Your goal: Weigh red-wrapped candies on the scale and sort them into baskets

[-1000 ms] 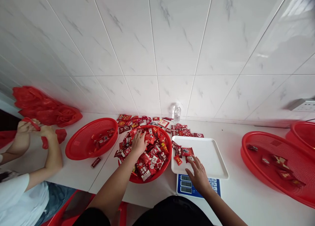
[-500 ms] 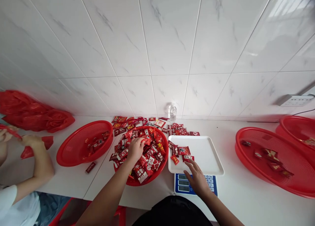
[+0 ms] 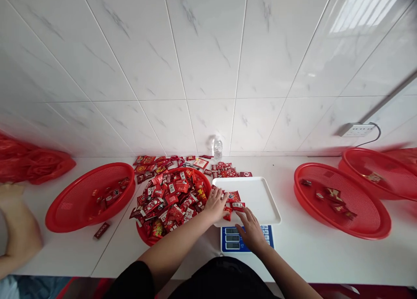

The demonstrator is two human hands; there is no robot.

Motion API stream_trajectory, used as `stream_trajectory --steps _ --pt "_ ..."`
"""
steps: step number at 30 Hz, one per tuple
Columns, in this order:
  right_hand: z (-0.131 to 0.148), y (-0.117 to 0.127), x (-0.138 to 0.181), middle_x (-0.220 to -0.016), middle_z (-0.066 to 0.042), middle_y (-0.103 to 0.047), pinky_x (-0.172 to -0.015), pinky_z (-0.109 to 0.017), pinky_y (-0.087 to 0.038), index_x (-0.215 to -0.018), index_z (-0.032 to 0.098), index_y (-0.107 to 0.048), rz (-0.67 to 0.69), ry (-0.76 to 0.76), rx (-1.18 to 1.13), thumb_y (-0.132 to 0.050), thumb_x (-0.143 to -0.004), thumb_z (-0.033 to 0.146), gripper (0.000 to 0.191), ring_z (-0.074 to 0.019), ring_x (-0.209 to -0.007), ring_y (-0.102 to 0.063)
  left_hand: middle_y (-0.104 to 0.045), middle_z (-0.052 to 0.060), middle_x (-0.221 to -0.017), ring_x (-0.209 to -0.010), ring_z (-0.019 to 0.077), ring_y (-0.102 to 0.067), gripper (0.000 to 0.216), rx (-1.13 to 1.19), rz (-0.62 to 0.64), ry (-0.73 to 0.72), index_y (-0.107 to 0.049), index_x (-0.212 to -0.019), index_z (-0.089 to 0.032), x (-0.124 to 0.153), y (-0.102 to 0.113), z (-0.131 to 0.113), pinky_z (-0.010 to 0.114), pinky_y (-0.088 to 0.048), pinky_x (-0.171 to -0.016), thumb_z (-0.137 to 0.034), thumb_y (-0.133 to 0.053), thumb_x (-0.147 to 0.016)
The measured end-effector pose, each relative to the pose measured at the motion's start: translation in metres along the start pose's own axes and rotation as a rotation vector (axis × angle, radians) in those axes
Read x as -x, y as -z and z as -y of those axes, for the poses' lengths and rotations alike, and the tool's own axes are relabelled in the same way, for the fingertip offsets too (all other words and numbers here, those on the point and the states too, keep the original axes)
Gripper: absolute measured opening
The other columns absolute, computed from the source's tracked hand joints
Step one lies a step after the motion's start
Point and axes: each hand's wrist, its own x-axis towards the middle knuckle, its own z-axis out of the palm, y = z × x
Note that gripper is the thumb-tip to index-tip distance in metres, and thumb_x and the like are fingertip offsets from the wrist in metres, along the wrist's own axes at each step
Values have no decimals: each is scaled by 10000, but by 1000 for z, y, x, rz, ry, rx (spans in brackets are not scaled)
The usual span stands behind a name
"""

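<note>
My left hand (image 3: pixel 215 205) reaches over the left edge of the white tray (image 3: pixel 260 197), fingers curled on red candy packets (image 3: pixel 233 196) lying there. My right hand (image 3: pixel 250 231) rests at the tray's front edge, fingers spread beside a small red packet (image 3: pixel 238 205). The tray sits on a blue-faced scale (image 3: pixel 233 239). Left of it, a red basket (image 3: pixel 145 234) is heaped with red wrapped candies (image 3: pixel 171 199).
A red basket (image 3: pixel 65 208) with a few candies sits left, two more red baskets (image 3: pixel 368 221) right. Loose candies and a water bottle (image 3: pixel 217 149) stand by the tiled wall. Another person's arm (image 3: pixel 16 229) and red bags (image 3: pixel 35 164) are at far left. A power strip (image 3: pixel 355 129) hangs on the wall.
My left hand has moved from the candy heap in the basket rightward to the tray's left edge. The view has shifted right; the other person's arm has dropped lower.
</note>
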Motion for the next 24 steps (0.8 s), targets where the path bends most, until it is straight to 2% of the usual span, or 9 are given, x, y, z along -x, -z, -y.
stream_trajectory --steps 1,3,5,8,13,15,18,21,24 --pt "-1 1 -2 -1418 -76 -377 -1047 -473 -317 -1288 258 -457 16 -20 22 -429 -852 302 439 -275 -1345 -262 -291 163 -1455 -1361 378 -135 842 -45 45 32 -370 -1355 -218 -7 1 3 539 -103 -1082 -502 -704 -635" --pt "-1 3 -8 -1442 -75 -344 -1065 -479 -279 -1312 256 -435 47 -63 59 -428 -852 307 463 -277 -1357 -235 -267 212 -1453 -1352 439 -76 1068 -99 141 93 -334 -1383 -185 -18 4 9 598 9 -1059 -592 -753 -489" --pt "-2 7 -16 -1447 -71 -340 -1068 -466 -271 -1332 253 -412 75 -106 77 -421 -853 310 482 -273 -1356 -237 -314 243 -1420 -1334 474 -101 1146 -124 196 124 -338 -1381 -174 -27 7 12 632 56 -1029 -599 -780 -414" --pt "-2 13 -26 -1407 -75 -403 -1034 -444 -320 -1340 249 -407 111 -147 68 -407 -852 304 491 -271 -1313 -322 -409 232 -1364 -1308 460 -222 1036 -143 184 122 -357 -1364 -206 -34 7 11 634 -7 -1031 -512 -796 -477" --pt "-2 10 -26 -1328 -69 -491 -976 -405 -382 -1294 238 -468 134 -103 9 -426 -826 267 470 -262 -1222 -428 -590 160 -1162 -1157 316 -492 784 -129 112 26 -308 -1387 -225 -27 -1 0 495 -181 -1069 -325 -687 -708" --pt "-3 6 -22 -1310 -76 -505 -964 -391 -392 -1274 224 -488 118 -81 -5 -427 -824 259 455 -260 -1204 -442 -598 131 -1151 -1135 293 -512 796 -64 91 -6 -262 -1406 -243 -20 -6 -1 471 -228 -1062 -301 -672 -726" --pt "-5 6 -19 -1288 -92 -512 -954 -386 -394 -1276 223 -473 42 -76 -12 -397 -850 292 439 -247 -1188 -452 -506 110 -1295 -1232 290 -428 774 117 -13 -33 -246 -1408 -266 -7 -10 0 459 -269 -1059 -254 -639 -741" --pt "-3 8 -25 -1392 -92 -390 -997 -444 -335 -1335 264 -381 -31 -84 31 -435 -835 434 531 -267 -1287 -333 -410 91 -1394 -1298 251 -352 645 343 -143 -60 -294 -1388 -245 7 -11 2 425 -291 -1069 -186 -528 -791" --pt "6 5 -42 -1512 -65 -159 -1037 -566 -177 -1396 351 -237 34 -43 106 -522 -734 591 759 -325 -1377 -96 -425 80 -1386 -1283 212 -380 553 585 -225 -20 -361 -1353 -232 20 -9 0 395 -307 -1069 -176 -465 -813"
